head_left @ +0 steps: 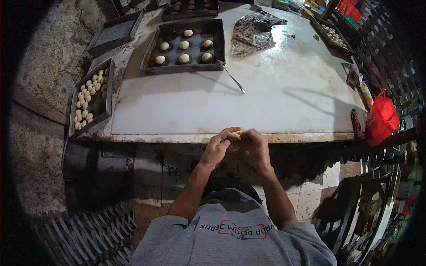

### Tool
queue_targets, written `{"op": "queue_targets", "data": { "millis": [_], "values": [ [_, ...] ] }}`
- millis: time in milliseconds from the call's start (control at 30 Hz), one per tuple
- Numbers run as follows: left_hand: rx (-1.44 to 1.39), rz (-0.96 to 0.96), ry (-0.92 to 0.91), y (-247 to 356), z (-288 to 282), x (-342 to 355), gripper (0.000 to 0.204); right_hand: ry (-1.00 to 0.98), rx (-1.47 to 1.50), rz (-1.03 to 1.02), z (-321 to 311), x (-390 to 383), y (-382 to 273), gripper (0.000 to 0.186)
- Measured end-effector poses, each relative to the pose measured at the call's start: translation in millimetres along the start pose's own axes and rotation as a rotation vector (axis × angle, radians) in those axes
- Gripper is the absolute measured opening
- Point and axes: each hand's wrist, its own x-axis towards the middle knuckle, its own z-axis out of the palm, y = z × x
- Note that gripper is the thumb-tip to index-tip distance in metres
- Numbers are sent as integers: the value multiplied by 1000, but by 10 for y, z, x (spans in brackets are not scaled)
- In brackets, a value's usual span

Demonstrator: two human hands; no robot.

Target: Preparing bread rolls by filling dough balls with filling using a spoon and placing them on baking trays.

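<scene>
White worktable point(284, 104), brown-stained along front edge

Observed on surface: dark rectangular metal tray point(184, 68), left of centre; slim silvery metal utensil point(234, 81) at its near right corner; crumpled, translucent plastic sheet point(249, 37) to the tray's right

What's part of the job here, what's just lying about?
In the job, judging by looks:
- pale dough piece, held between left hand and right hand
- dark tray with seven dough balls
- left-edge tray of smaller dough pieces

Probably just lying about:
- red bag
- crumpled plastic sheet
</scene>
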Motion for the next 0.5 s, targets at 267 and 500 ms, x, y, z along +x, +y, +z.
{"op": "queue_targets", "data": {
  "millis": [267, 500],
  "values": [
    [-292, -80, 241, 138, -634, -56, 28, 177, 189, 194, 741, 182, -267, 16],
    [-312, -119, 39, 213, -1273, 20, 21, 116, -273, -30, 1170, 440, -653, 30]
  ]
}}
